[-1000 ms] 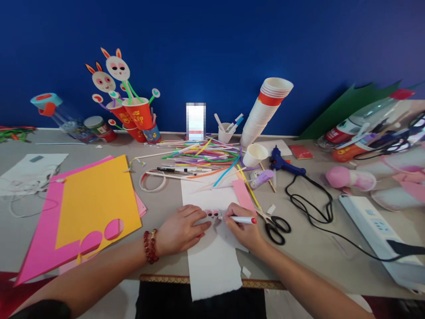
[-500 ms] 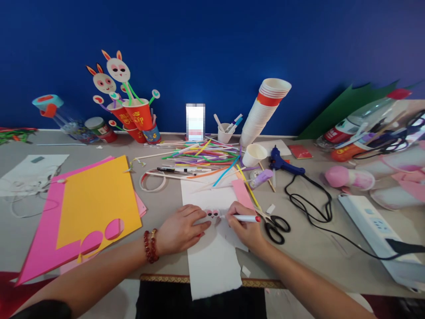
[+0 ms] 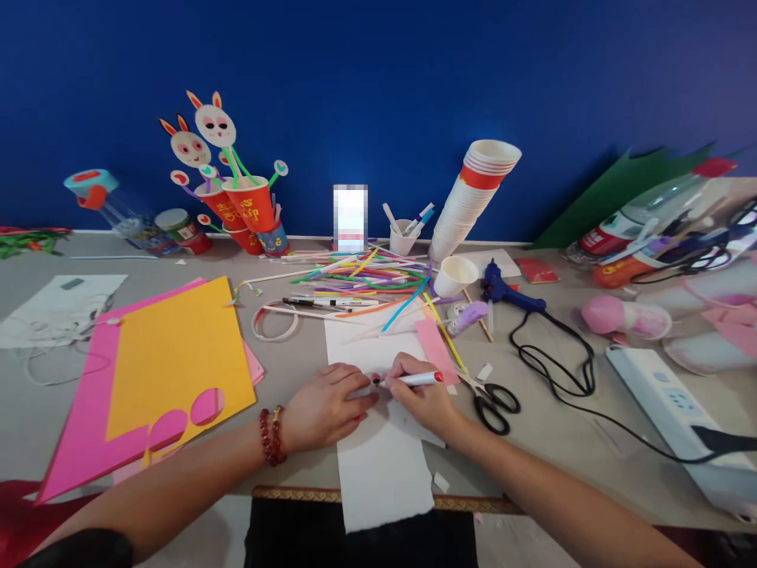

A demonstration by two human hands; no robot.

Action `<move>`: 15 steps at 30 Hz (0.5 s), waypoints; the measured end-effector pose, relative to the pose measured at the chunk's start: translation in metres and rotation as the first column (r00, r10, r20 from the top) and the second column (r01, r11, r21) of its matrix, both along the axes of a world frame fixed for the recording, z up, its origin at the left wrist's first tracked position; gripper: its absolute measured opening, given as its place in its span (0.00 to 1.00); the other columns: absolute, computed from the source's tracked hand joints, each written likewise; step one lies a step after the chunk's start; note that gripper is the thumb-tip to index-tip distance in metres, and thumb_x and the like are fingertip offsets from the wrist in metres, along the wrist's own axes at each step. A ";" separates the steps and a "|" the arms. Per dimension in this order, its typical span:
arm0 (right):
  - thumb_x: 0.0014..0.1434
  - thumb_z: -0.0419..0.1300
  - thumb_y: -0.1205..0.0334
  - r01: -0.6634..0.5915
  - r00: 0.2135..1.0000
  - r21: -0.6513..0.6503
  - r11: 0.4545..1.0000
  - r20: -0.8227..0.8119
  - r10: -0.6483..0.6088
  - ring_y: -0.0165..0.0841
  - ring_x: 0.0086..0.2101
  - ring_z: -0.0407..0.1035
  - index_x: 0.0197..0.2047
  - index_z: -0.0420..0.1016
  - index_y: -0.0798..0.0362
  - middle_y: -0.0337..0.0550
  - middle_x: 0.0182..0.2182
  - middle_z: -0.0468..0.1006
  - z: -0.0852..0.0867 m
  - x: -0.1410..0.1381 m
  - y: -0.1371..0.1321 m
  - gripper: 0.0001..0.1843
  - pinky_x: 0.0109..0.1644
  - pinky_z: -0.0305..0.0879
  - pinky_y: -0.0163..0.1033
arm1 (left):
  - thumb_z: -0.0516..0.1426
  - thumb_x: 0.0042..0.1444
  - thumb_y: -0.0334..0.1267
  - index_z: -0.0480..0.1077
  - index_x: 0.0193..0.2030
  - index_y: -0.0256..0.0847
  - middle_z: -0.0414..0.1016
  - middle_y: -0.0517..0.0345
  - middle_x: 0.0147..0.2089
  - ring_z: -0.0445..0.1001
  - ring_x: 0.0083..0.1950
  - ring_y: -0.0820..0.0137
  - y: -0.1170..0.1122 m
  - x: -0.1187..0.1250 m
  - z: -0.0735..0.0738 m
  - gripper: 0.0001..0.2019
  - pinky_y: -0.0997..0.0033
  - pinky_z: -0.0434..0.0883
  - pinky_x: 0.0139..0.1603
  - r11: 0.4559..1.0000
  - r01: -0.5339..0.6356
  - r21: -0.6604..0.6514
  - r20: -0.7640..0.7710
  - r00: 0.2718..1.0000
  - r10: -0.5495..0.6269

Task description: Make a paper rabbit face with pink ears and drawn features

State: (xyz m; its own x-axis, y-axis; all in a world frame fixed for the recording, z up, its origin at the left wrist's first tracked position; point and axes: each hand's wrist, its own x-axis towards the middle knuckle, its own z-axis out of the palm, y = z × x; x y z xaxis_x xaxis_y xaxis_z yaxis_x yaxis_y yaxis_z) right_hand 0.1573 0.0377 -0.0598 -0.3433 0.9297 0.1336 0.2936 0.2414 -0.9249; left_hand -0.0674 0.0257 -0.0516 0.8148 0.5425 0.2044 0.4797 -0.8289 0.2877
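Observation:
In the head view my right hand point(image 3: 423, 402) is closed round a white marker with a red end point(image 3: 421, 379). Its tip is at a small rabbit face point(image 3: 377, 379) drawn on white paper, with a dark eye showing. Most of the face is hidden by my fingers. My left hand point(image 3: 331, 406) lies on the paper, its fingers stretched out to the face's left edge. Under both hands is a white paper sheet point(image 3: 384, 481) with a torn lower end, reaching over the table edge. A pink paper strip point(image 3: 436, 351) lies just beyond my right hand.
Black-handled scissors point(image 3: 495, 406) and a blue glue gun point(image 3: 509, 288) with its cord lie to the right, near a power strip point(image 3: 668, 402). Yellow card point(image 3: 177, 355) lies left. Pipe cleaners point(image 3: 367, 276), stacked paper cups point(image 3: 473, 201) and rabbit figures in red cups point(image 3: 248, 201) stand behind.
My right hand has moved left with the marker, over the rabbit face, and now covers more of it. The left hand stays in nearly the same place.

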 end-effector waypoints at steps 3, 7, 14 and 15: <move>0.57 0.55 0.68 0.010 0.999 0.015 1.000 0.037 -0.011 0.27 0.22 0.54 0.25 0.63 0.51 0.32 0.21 0.63 -0.007 -0.002 -0.002 0.09 0.26 0.50 0.33 | 0.55 0.62 0.37 0.68 0.56 0.40 0.70 0.47 0.53 0.67 0.54 0.58 0.000 0.000 0.000 0.15 0.54 0.68 0.57 1.000 0.002 -0.004 0.002 1.000 -0.002; 0.58 0.54 0.68 0.001 0.999 0.041 0.999 0.053 -0.003 0.27 0.22 0.54 0.26 0.62 0.51 0.32 0.21 0.63 -0.010 0.000 -0.004 0.09 0.26 0.50 0.34 | 0.54 0.63 0.37 0.68 0.56 0.40 0.70 0.46 0.53 0.67 0.54 0.59 0.001 0.000 0.001 0.15 0.54 0.68 0.57 1.000 0.009 -0.010 0.006 1.000 -0.009; 0.58 0.54 0.68 0.001 0.995 0.027 1.000 0.099 -0.003 0.28 0.22 0.55 0.26 0.62 0.50 0.32 0.21 0.62 -0.009 -0.001 -0.003 0.09 0.26 0.51 0.34 | 0.55 0.62 0.37 0.67 0.56 0.40 0.70 0.46 0.53 0.67 0.54 0.58 0.001 0.000 0.001 0.16 0.54 0.68 0.57 1.000 0.018 -0.008 0.012 1.000 -0.018; 0.58 0.54 0.67 0.000 0.995 0.026 1.000 0.104 -0.002 0.28 0.22 0.55 0.26 0.62 0.50 0.32 0.21 0.62 -0.009 -0.001 -0.003 0.09 0.26 0.51 0.34 | 0.54 0.62 0.37 0.67 0.56 0.40 0.70 0.46 0.53 0.67 0.54 0.58 0.001 0.000 0.001 0.16 0.54 0.68 0.57 1.000 0.018 -0.007 0.012 1.000 -0.018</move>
State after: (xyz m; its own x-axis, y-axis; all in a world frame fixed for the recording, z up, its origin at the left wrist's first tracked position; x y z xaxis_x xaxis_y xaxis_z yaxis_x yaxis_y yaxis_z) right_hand 0.1559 0.0345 -0.0688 -0.3559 0.9266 0.1214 0.3883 0.2647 -0.8827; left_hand -0.0673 0.0270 -0.0506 0.8221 0.5291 0.2102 0.4612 -0.8354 0.2990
